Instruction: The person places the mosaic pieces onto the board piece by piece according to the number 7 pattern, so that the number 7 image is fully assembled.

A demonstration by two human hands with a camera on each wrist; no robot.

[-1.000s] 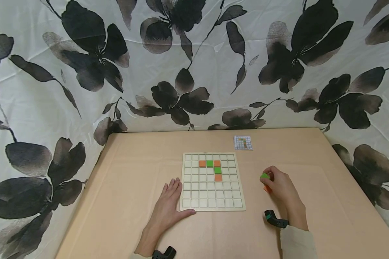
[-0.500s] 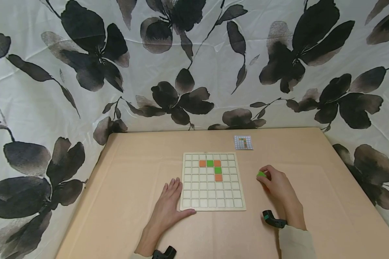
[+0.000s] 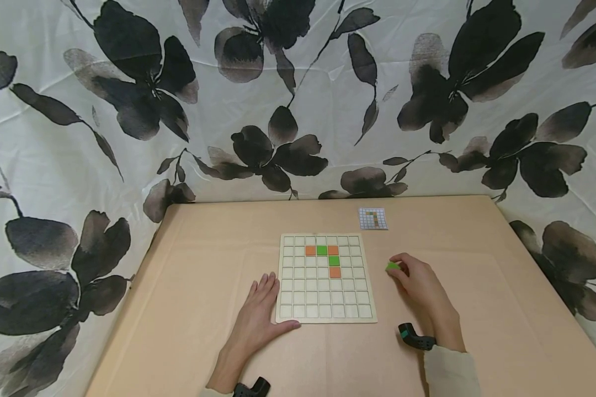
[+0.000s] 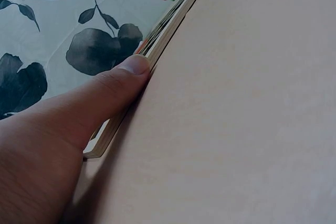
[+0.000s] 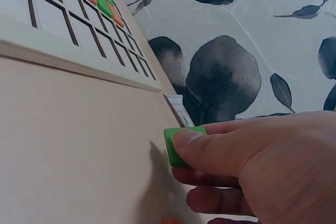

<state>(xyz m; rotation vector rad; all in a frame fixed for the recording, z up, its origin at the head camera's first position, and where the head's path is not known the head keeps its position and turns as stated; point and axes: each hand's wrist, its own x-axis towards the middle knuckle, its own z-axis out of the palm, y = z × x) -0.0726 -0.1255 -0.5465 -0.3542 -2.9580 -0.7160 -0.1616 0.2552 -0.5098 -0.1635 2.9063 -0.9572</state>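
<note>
A white gridded board (image 3: 312, 299) lies on the table, with green and orange square tiles (image 3: 334, 261) set in its upper cells. My left hand (image 3: 258, 314) rests at the board's lower left corner, fingers straight along the side. Its thumb (image 4: 137, 65) touches the near edge. To the right of the board, my right hand (image 3: 419, 278) pinches a green square tile (image 5: 173, 145) between thumb and finger, above the table. A bit of orange (image 5: 170, 221) shows below that hand in the right wrist view; the head view hides it.
A small card (image 3: 373, 219) printed with a coloured grid pattern lies behind the board, near the far table edge. A floral cloth (image 3: 298, 99) hangs behind the wooden table (image 3: 203, 237). Each wrist wears a black device (image 3: 416, 336).
My right hand has moved left toward the board with the green tile. The orange tile seen below it earlier is now hidden in the head view. My left hand has stayed still.
</note>
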